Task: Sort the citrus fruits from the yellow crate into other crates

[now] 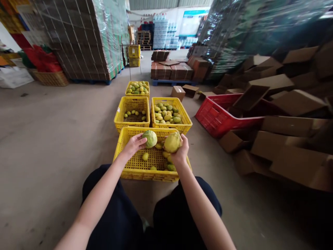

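My left hand grips a greenish mango above the nearest yellow crate. A larger yellow mango is in my right hand, with the fingers curled round its far right side. The two fruits are held up side by side, a small gap apart. Inside the nearest crate, several mangoes lie mostly along the right side, partly hidden by my right hand, and a single small mango rests near the middle.
Behind stand a yellow crate with few mangoes, a fuller yellow crate and a farther full crate. To the right, a red crate adjoins piled cardboard boxes. Wrapped pallet stacks rise at both sides.
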Action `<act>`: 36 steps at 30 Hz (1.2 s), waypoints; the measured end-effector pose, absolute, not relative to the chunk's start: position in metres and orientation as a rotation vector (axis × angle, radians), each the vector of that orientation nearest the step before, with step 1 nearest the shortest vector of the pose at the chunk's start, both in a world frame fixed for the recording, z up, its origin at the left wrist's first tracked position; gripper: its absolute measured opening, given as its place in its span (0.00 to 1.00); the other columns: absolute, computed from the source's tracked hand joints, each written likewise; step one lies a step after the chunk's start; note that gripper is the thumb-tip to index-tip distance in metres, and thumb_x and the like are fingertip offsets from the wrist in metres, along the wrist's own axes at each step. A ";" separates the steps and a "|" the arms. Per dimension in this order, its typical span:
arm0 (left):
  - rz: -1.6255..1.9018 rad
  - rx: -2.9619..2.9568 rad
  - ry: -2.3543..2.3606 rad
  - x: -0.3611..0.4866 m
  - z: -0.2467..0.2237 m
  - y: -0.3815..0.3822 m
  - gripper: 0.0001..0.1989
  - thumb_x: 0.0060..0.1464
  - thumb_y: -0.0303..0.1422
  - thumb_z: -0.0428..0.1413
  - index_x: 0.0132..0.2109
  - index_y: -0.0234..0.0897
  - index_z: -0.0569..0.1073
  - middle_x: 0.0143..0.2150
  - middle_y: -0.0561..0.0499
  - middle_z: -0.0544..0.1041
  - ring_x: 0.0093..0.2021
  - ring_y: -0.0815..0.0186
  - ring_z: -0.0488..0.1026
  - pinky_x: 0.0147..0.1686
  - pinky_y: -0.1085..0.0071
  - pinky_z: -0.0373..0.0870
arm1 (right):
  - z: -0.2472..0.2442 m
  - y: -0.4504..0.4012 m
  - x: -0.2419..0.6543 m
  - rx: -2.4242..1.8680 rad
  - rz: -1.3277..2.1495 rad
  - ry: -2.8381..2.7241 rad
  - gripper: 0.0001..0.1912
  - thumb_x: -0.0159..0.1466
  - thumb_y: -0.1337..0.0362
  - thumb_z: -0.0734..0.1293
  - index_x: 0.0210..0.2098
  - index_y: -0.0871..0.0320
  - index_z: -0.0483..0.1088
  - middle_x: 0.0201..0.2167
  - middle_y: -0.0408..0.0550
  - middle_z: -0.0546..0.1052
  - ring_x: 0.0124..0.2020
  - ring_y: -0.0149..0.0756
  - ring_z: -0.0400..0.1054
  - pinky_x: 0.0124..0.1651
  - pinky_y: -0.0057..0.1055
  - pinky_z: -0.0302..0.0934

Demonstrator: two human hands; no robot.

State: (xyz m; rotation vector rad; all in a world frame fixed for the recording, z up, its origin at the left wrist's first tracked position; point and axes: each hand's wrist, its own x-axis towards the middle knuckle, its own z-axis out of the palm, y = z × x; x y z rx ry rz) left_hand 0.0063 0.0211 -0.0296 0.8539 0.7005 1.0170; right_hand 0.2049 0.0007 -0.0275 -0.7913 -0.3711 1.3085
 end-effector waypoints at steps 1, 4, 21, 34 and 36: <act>1.005 0.829 0.688 0.006 -0.030 0.020 0.26 0.41 0.38 0.70 0.47 0.32 0.76 0.44 0.43 0.80 0.40 0.60 0.79 0.40 0.69 0.75 | -0.025 0.001 0.201 -0.789 1.364 -0.360 0.17 0.58 0.49 0.62 0.33 0.56 0.69 0.24 0.46 0.77 0.24 0.39 0.73 0.22 0.33 0.68; 0.980 0.735 0.672 0.005 -0.029 0.019 0.23 0.50 0.37 0.65 0.51 0.35 0.72 0.42 0.43 0.80 0.32 0.62 0.79 0.32 0.69 0.76 | -0.020 0.002 0.190 -0.747 1.566 -0.323 0.15 0.57 0.52 0.65 0.34 0.58 0.70 0.26 0.48 0.79 0.24 0.39 0.73 0.21 0.31 0.67; 0.926 0.473 0.644 0.022 -0.010 0.019 0.16 0.61 0.38 0.47 0.44 0.30 0.71 0.31 0.41 0.77 0.23 0.67 0.71 0.18 0.77 0.62 | -0.027 0.008 0.186 -0.613 1.586 -0.128 0.10 0.62 0.56 0.62 0.33 0.56 0.68 0.24 0.45 0.76 0.23 0.33 0.69 0.23 0.27 0.66; 1.020 0.484 0.712 0.012 -0.009 0.010 0.12 0.59 0.38 0.53 0.42 0.33 0.72 0.32 0.46 0.77 0.23 0.70 0.71 0.19 0.78 0.63 | -0.033 -0.026 0.191 -0.610 1.650 -0.382 0.19 0.55 0.66 0.68 0.47 0.55 0.70 0.34 0.51 0.81 0.29 0.41 0.78 0.25 0.30 0.73; 1.023 0.481 0.709 0.008 -0.009 0.009 0.13 0.60 0.38 0.51 0.43 0.32 0.72 0.33 0.44 0.78 0.23 0.70 0.71 0.19 0.79 0.63 | -0.034 -0.027 0.189 -0.609 1.678 -0.370 0.17 0.55 0.67 0.68 0.45 0.59 0.71 0.35 0.54 0.81 0.29 0.41 0.78 0.23 0.28 0.72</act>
